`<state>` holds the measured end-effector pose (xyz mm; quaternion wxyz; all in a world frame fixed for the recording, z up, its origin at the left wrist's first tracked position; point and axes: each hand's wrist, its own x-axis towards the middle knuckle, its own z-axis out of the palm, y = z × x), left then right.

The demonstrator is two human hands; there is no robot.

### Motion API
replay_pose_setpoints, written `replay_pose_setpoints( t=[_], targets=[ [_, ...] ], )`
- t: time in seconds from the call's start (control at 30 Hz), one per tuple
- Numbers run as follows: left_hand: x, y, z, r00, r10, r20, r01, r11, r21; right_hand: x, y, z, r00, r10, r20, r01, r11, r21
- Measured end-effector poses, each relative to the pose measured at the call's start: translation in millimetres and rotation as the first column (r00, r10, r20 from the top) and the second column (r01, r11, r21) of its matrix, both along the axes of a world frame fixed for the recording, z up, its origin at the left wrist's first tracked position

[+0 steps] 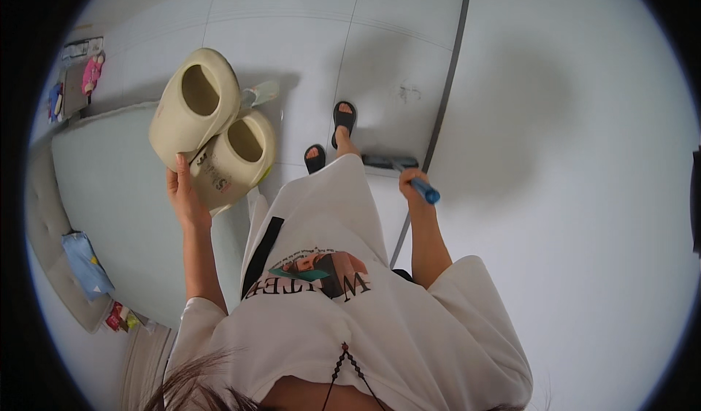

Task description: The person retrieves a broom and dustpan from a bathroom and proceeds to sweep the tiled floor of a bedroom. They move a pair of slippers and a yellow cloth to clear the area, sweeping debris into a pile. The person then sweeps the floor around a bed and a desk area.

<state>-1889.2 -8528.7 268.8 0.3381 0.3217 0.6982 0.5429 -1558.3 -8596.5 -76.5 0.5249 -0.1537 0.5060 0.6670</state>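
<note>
My left hand (189, 197) pinches a pair of beige foam slippers by their edges, thumb on top. The upper slipper (167, 129) overlaps the lower slipper (222, 183), which has worn dark printing across its strap. Both openings face up. My right hand (409, 183) is wrapped around the blue handle (426, 190) of what looks like a floor broom. Its dark, wide head (378, 161) is low by the floor, just in front of my right foot; I cannot tell whether it touches.
A bed with a pale cover (109, 181) lies to my left, with a blue cloth item (86, 263) near its headboard. A pink soft item (93, 74) is beyond it. Dark scuffs (408, 92) mark the tiled floor (306, 44). A white wall (591, 235) with dark baseboard (452, 71) runs along my right.
</note>
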Motion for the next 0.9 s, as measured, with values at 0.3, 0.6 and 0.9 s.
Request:
replay_pose_setpoints(
  t=[0.3,0.6,0.9],
  targets=[
    [11.1,4.0,7.3,0.999,-0.038,0.015,0.037,0.995,0.092,19.2,210.2,61.9,0.989,-0.113,0.091,0.002,0.639,0.769],
    [15.3,-19.2,11.4,0.999,0.043,0.022,-0.043,0.999,0.033,44.0,244.9,94.1,0.966,0.168,0.197,-0.259,0.602,0.756],
    [22.3,-29.3,1.9,0.986,0.165,-0.004,-0.165,0.984,-0.071,25.1,37.9,107.3,0.421,0.584,0.694,-0.824,0.566,0.024]
  ],
)
